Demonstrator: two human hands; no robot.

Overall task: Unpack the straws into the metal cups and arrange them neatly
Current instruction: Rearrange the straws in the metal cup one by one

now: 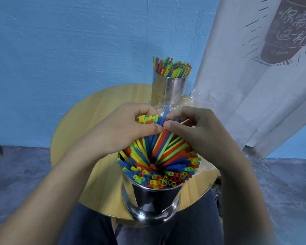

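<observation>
Straws (159, 161), red, blue, green and yellow, fill our shiny round near cup (152, 202) on the wood table (99, 110). Our left hand (124, 128) and right hand (198, 131) curl tight round a bunch of them, thumbs touching. Behind, the far cup (170, 89) holds more, beside crinkly wrap (198, 96).

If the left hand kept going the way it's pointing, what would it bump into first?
Most likely the right hand. The left hand points across the straw bundle that both hands grip, and their thumb tips nearly touch, though depth is hard to judge.
</observation>
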